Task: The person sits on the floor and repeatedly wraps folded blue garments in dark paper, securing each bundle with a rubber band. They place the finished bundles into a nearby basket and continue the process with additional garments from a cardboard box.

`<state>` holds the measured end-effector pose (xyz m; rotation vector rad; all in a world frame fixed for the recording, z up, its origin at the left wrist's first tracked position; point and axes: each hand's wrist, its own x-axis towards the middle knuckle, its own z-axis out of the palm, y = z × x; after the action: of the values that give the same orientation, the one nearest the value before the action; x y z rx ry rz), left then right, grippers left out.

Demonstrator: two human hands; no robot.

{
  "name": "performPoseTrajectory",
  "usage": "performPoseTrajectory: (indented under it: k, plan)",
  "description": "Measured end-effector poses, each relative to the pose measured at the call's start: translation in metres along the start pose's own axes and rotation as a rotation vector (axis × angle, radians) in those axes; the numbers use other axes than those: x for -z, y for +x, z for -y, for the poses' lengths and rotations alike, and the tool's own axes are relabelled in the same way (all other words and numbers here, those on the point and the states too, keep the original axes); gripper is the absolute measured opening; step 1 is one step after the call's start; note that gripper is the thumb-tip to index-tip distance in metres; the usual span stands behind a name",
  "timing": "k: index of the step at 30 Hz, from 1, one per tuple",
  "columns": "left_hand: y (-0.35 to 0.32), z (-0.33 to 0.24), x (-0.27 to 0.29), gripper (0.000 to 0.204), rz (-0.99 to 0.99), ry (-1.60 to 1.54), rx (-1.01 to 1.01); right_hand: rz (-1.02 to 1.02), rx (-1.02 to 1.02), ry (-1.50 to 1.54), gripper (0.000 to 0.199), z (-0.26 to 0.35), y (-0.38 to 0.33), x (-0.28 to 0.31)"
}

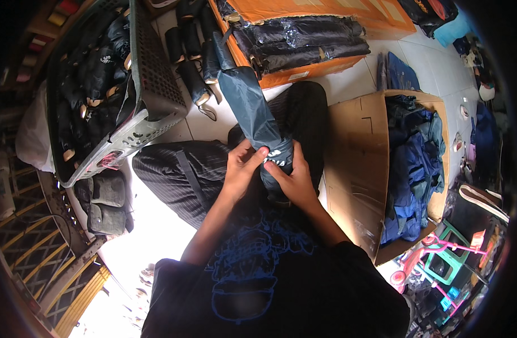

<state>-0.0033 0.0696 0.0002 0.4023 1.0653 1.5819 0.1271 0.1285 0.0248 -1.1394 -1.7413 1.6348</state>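
Between my knees I hold a long, narrow roll of dark teal fabric (247,104) that looks like a folded umbrella. My left hand (242,169) grips its near end from the left, the thumb pressed on top beside some white print. From the right, my right hand (295,177) closes round the same end, its thumb close to the left one. The far end of the roll points away toward several dark folded umbrellas (192,83) with pale handle ends, lying on the tiles. Fabric hides what is inside the roll, and most of my fingertips are out of sight beneath it.
A grey plastic basket (157,84) full of similar dark umbrellas stands at the left. Ahead, an orange carton (303,76) holds dark wrapped bundles. A brown carton (354,169) of blue fabric stands at my right, with a pink scooter (433,242) behind it. Grey pouches (107,203) lie left.
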Motion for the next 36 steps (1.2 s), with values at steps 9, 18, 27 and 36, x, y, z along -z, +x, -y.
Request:
performPoseTrajectory:
  k: [9,18,27,36]
  plan:
    - [-0.006,-0.008,0.0,0.03,-0.062,0.005,0.054,0.117,0.01,-0.007,0.071,0.003,-0.007,-0.003]
    - [-0.012,0.01,0.002,0.03,-0.051,0.009,0.12,-0.045,0.047,-0.228,0.056,-0.002,-0.015,0.006]
    - [-0.013,0.002,-0.017,0.034,-0.089,0.282,0.034,-0.041,0.13,-0.338,0.018,0.033,0.025,0.029]
    - [-0.017,0.003,-0.024,0.033,-0.132,0.32,-0.049,0.167,-0.097,-0.082,0.015,0.031,0.039,0.042]
